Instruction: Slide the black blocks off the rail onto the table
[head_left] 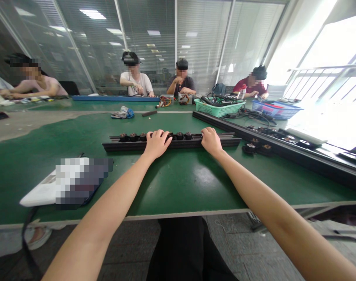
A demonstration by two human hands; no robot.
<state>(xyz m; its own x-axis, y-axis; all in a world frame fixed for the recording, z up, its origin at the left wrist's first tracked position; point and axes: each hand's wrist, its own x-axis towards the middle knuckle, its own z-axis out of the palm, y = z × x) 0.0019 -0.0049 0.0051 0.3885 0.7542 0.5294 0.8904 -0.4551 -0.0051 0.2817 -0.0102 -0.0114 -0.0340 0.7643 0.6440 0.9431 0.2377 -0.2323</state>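
A long black rail (123, 147), like a channel-shaped strip, lies crosswise on the green table in front of me. Several round black pieces with copper-coloured tops (133, 136) stand in a row along it. My left hand (158, 144) is curled over the middle of the rail, among these pieces; its fingertips are hidden behind the rail. Farther right, my right hand (211, 141) has its fingers bent round the rail, past the last piece in the row. What lies under the fingers of either hand does not show.
A longer black rail (271, 150) runs diagonally at right, with loose black pieces (250, 147) beside it. A white and dark pouch (46, 185) lies front left. Farther back are a green basket (220, 110), a blue basket (276, 111), a crumpled cloth (123, 113) and several seated people.
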